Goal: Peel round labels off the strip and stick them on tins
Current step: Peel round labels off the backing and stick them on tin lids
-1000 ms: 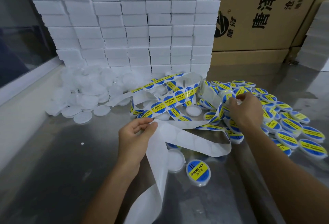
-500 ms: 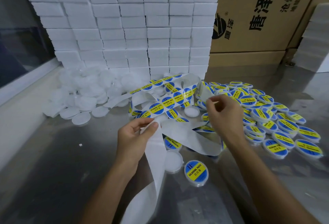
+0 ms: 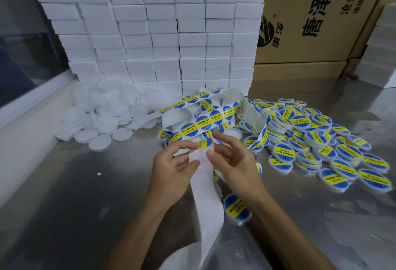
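A long white backing strip (image 3: 211, 201) runs from the table's near edge up between my hands into a tangle of blue-and-yellow round labels (image 3: 202, 121). My left hand (image 3: 173, 171) pinches the strip just below a blue-and-yellow label (image 3: 205, 142). My right hand (image 3: 232, 162) has its thumb and fingers at that label's right edge, gripping the strip there. A pile of labelled tins (image 3: 317, 139) lies to the right. Unlabelled white tins (image 3: 100, 117) are heaped at the left. One labelled tin (image 3: 235, 208) sits under my right wrist.
A wall of stacked white boxes (image 3: 162, 33) stands behind the work area. A brown cardboard carton (image 3: 317, 18) with printed characters is at the back right. A bare white tin (image 3: 232, 133) lies just beyond my fingers on the steel table (image 3: 75, 194).
My right hand has left the pile of labelled tins and come left to meet my left hand at the strip. A label now sits between my fingertips.
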